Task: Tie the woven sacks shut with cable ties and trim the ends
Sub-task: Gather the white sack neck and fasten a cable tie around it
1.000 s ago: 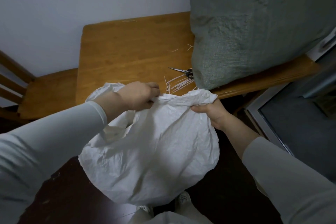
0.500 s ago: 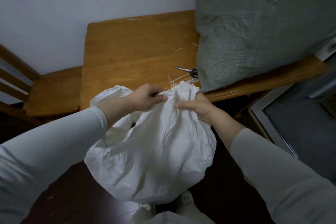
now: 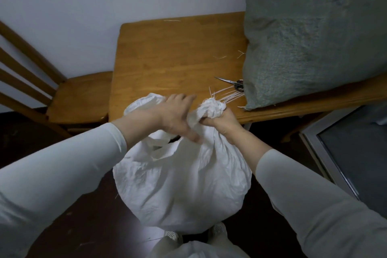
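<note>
A full white woven sack (image 3: 184,184) stands on the dark floor against the table's front edge. My right hand (image 3: 219,123) is shut around its bunched neck (image 3: 211,107), which sticks up above the fist. My left hand (image 3: 173,115) lies just left of the neck, blurred, fingers spread over loose sack cloth, which still gapes below it. A bundle of thin white cable ties (image 3: 227,95) lies on the table behind the neck. Scissors (image 3: 234,84) lie beside them, their handles half under a grey-green woven sack (image 3: 314,37).
The wooden table (image 3: 167,58) stands against a white wall, with a few trimmed tie ends scattered on it. A wooden chair (image 3: 79,94) is at its left. A grey framed panel (image 3: 356,153) stands at the right. My shoes (image 3: 171,236) and more white cloth (image 3: 188,249) show below.
My hands came together along the sack's rim. My right hand has closed around the gathered neck, and my left hand has let go of the rim and spread open.
</note>
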Available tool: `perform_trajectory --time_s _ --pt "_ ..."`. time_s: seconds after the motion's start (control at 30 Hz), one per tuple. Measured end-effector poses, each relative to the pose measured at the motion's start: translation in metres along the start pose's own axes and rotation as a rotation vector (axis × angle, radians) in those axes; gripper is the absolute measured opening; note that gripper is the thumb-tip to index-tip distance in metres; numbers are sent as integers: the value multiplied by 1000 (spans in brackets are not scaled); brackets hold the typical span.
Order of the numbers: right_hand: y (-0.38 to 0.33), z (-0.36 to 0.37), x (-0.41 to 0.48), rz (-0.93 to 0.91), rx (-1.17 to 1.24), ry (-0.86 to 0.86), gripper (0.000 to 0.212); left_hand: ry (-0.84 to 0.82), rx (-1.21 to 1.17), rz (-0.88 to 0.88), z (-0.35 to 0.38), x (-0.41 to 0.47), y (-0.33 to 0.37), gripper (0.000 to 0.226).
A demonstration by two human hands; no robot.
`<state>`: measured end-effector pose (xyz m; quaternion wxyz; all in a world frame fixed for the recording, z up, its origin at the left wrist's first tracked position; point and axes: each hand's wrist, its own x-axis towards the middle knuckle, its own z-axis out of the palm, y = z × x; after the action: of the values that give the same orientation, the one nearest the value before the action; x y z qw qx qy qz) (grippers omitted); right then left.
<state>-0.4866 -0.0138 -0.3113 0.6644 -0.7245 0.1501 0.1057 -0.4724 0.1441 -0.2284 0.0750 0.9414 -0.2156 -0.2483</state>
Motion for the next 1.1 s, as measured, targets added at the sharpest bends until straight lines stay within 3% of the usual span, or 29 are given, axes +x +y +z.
perform_trajectory --time_s 0.03,0.1,0.17,0.23,0.3,0.37,0.47,0.6,0.8,0.9,0.97,1.1 --pt "0 -1 1 -7 5 6 37 -3 161 -3 3 -11 1 137" --pt "-2 -1 1 -13 15 7 34 30 285 -20 17 -33 4 139" --pt "-3 0 -1 -21 26 3 34 144 301 -45 34 -45 1 97" --pt "-2 -2 -2 -10 34 14 34 236 141 -55 42 -47 -5 47" --pt "-3 -4 -4 -1 44 21 34 221 -9 -24 39 -43 -13 30" --pt "-3 -6 -5 9 60 30 32 220 1 43 29 -38 -22 23" --pt "-2 -8 -6 4 64 26 35 414 325 282 23 -14 -32 14" --pt "0 -17 -11 1 47 -54 37 245 486 309 5 10 -31 25" --pt "7 -30 -15 51 91 -29 46 239 -221 177 -3 14 -30 24" --pt "6 -25 -19 10 74 -39 49 244 -506 90 4 12 -25 36" --pt "4 -18 -20 -6 70 -64 49 213 -560 28 8 13 -24 41" --pt "-3 -3 -20 9 125 -183 42 195 -571 21 12 14 -18 14"
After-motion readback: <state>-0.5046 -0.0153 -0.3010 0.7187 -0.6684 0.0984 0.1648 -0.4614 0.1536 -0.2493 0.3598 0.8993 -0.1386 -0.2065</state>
